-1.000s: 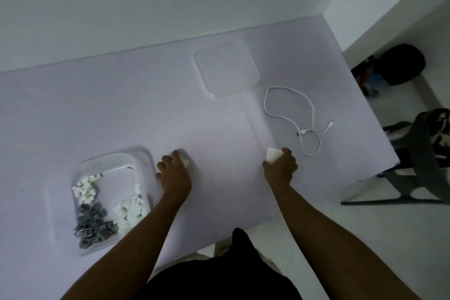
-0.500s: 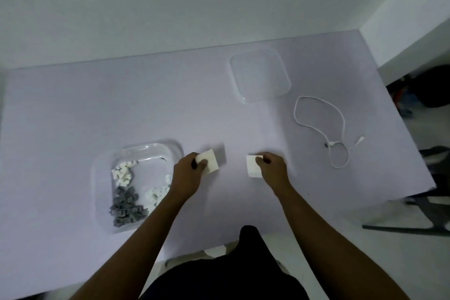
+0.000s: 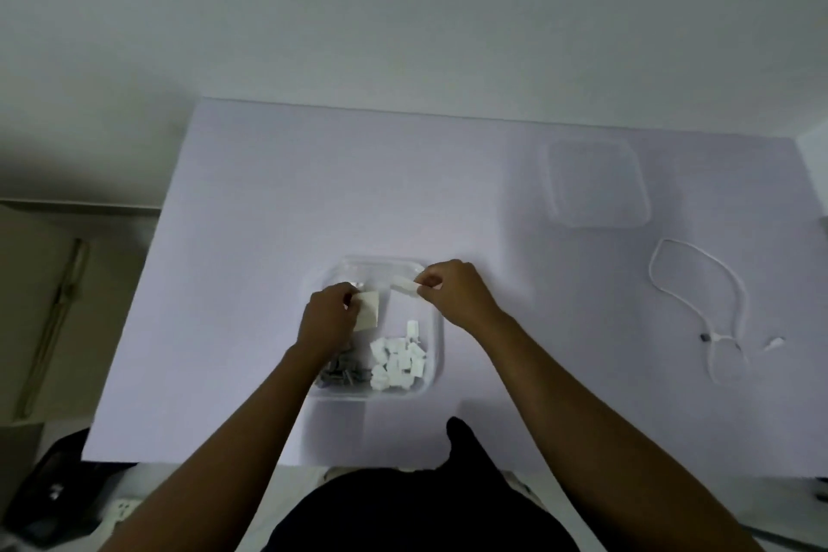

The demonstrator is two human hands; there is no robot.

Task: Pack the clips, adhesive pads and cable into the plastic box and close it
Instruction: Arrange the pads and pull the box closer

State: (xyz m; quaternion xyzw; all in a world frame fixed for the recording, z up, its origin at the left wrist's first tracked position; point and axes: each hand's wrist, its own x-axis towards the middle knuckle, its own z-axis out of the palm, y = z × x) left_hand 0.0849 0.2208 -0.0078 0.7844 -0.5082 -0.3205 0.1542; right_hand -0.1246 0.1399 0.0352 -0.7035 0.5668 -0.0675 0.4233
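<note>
A clear plastic box (image 3: 433,323) sits on the pale table near its front edge. White clips (image 3: 398,362) and grey clips (image 3: 342,373) lie in its near half. My left hand (image 3: 329,318) hovers over the box's left side, pinching a white adhesive pad (image 3: 368,310). Over the box's far right corner, my right hand (image 3: 454,294) pinches a second white pad (image 3: 404,284). The clear lid (image 3: 596,186) lies flat at the far right. A white cable (image 3: 717,305) lies loosely looped on the table to the right.
The table (image 3: 251,238) meets a white wall at the back. Left of the table stand a brown cardboard surface (image 3: 40,309) and dark items on the floor (image 3: 53,493). My dark clothing fills the bottom middle.
Both hands carried their pads left from the bare table to above the box. The camera view swung left, so box, lid and cable now appear further right.
</note>
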